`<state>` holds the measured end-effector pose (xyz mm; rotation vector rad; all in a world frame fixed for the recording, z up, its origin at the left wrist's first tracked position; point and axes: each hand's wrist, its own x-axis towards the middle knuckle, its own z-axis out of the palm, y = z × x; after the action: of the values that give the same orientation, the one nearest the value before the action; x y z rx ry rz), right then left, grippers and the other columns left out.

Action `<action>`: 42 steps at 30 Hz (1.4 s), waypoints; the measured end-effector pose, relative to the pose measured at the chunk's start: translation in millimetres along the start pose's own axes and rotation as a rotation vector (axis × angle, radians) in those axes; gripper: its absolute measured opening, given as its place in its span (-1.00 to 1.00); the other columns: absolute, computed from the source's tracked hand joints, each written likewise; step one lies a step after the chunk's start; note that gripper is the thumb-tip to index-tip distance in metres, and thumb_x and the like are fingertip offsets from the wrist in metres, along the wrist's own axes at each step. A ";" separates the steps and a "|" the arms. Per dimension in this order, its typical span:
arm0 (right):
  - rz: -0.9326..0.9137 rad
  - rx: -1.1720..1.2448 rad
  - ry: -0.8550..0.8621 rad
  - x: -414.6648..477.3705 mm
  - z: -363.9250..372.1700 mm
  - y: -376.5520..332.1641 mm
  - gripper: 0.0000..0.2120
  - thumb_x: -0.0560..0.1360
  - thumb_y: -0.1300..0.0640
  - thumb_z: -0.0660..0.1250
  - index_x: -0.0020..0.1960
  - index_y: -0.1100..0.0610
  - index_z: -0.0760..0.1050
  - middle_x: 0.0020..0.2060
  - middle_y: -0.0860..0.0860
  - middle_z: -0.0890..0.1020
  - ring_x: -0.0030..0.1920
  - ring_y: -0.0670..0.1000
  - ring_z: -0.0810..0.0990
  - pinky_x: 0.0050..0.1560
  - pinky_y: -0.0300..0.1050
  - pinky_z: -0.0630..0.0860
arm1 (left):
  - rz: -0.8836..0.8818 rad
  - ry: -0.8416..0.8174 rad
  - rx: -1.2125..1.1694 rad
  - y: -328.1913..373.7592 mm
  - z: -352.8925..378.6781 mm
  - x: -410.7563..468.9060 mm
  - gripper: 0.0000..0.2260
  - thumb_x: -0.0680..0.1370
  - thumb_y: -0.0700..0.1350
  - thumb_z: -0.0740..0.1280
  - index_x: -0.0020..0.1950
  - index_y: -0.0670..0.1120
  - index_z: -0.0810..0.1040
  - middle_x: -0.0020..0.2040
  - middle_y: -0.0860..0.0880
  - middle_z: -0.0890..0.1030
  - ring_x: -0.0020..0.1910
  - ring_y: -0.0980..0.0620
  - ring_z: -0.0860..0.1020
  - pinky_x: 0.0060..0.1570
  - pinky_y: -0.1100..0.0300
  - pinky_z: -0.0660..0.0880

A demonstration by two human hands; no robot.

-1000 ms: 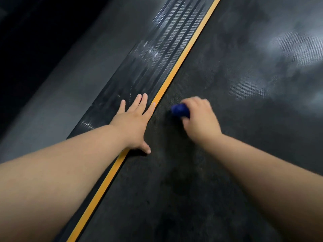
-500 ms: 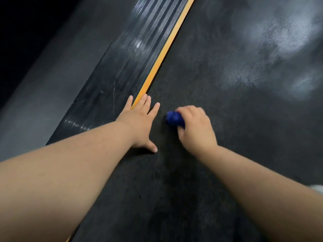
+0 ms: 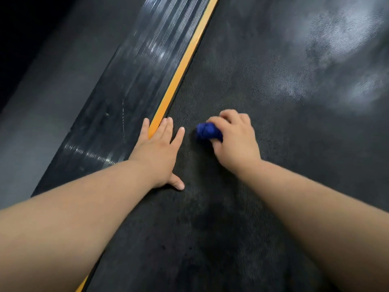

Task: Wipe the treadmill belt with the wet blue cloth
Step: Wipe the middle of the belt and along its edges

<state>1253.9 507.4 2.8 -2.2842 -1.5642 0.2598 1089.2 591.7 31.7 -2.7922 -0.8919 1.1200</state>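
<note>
The dark textured treadmill belt (image 3: 263, 91) fills the middle and right of the head view, with pale wet streaks at the upper right. My right hand (image 3: 235, 142) grips a bunched blue cloth (image 3: 205, 131) and presses it onto the belt; most of the cloth is hidden under the fingers. My left hand (image 3: 160, 148) lies flat with straight fingers across the belt's left edge and the yellow stripe (image 3: 183, 66), a short gap from the cloth.
Left of the yellow stripe runs the ribbed black side rail (image 3: 117, 98) of the treadmill. Beyond it lies a grey floor (image 3: 48, 85), dark at the far left. Both forearms reach in from the bottom of the view.
My left hand has shifted right, from the side rail onto the belt's edge. The right hand with the cloth stays close beside it while the view has drifted along the belt.
</note>
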 end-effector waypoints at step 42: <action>0.346 -0.035 -0.251 -75.6 -49.4 17.1 -0.58 0.51 0.14 0.28 0.37 0.02 0.38 0.23 0.00 0.39 0.18 0.10 0.34 0.12 -0.07 0.40 | -0.118 -0.215 -0.279 44.7 -50.0 18.7 0.27 0.27 0.20 0.54 0.48 -0.33 -0.34 0.47 -0.35 -0.35 0.49 -0.33 -0.25 0.41 -0.21 0.10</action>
<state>1257.7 422.4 37.8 -2.6268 -1.2762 0.6346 1154.4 573.6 47.9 -2.8164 -1.3094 1.3950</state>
